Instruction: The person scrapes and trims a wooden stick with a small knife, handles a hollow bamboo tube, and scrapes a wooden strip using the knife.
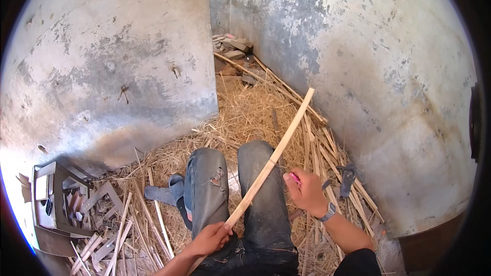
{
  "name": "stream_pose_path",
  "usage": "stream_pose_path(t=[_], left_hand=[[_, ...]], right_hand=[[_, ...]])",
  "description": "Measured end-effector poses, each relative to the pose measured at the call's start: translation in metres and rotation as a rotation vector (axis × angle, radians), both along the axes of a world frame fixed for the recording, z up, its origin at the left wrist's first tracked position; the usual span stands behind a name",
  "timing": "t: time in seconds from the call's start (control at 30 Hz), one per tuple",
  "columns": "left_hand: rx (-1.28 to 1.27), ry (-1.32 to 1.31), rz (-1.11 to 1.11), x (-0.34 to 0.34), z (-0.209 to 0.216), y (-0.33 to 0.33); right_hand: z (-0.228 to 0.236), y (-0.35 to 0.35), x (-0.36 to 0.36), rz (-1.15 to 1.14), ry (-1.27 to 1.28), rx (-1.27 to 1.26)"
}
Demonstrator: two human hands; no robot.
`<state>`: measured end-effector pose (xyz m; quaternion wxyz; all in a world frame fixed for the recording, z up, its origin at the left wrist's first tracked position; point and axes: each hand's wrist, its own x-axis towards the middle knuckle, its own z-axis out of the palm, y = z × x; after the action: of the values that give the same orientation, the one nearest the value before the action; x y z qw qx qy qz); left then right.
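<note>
A long pale bamboo strip (pixel 272 161) slants up and to the right across my lap, with a node partway along it. My left hand (pixel 210 238) is closed around its lower part, above my thigh. To the right of the strip, beside my right knee, my right hand (pixel 306 190) is curled around a small pink object (pixel 295 178). Only a bit of that object shows between the fingers, so its kind is hidden. A gap lies between the right hand and the strip. A metal-banded watch (pixel 328 212) is on my right wrist.
Straw-like shavings (pixel 245 107) cover the floor. Bamboo strips (pixel 319 153) lie along the right wall (pixel 388 97). More strips (pixel 120 235) and a dark wooden frame (pixel 61 199) are at lower left. Bricks (pixel 235 46) are piled in the far corner, past the left wall (pixel 128 61).
</note>
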<state>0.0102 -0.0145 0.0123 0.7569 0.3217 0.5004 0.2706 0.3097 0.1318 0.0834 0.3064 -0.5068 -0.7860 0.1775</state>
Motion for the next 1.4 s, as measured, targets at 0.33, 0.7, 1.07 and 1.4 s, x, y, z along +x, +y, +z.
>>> stream_pose_path(t=[0.33,0.7,1.07,1.4], left_hand=[[0.103,0.223,-0.078,0.0,-0.003,-0.005],[0.295,0.402,-0.079,-0.01,-0.01,-0.012],[0.313,0.405,-0.083,0.0,-0.002,-0.013],[0.131,0.236,-0.059,-0.011,-0.007,-0.019]], right_hand=[[-0.03,-0.022,-0.018,0.036,-0.306,-0.082],[-0.052,-0.011,-0.02,0.145,-0.301,0.112],[-0.033,0.002,-0.014,0.027,-0.384,0.073],[-0.035,0.021,-0.004,0.028,-0.397,0.034]])
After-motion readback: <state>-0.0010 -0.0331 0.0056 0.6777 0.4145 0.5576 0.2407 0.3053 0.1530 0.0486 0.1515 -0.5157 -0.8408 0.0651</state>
